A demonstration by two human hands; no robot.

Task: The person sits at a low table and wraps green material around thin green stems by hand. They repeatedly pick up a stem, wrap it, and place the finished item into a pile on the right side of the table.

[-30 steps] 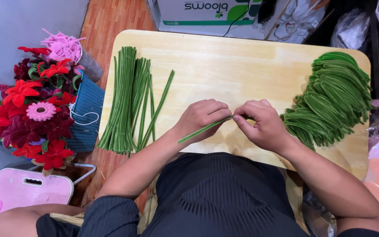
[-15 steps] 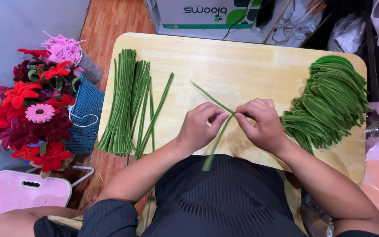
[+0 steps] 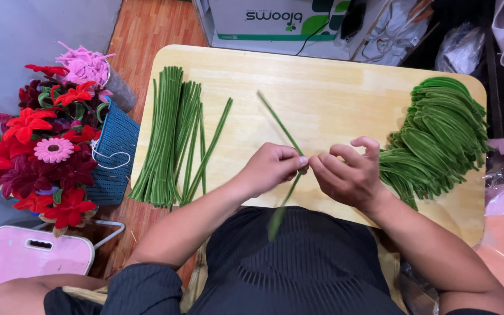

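Green pipe cleaner (image 3: 280, 125) pinched between left hand (image 3: 272, 168) and right hand (image 3: 348, 175) above wooden table (image 3: 333, 87).

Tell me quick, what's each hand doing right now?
Left hand: closed, pinching a green fuzzy stem.
Right hand: fingers curled at the same stem; grip cannot be told.

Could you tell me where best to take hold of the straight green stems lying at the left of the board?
Probably pinch the straight green stems around mid-length, coming from above: they lie flat and side by side on the wooden board, so their ends would droop.
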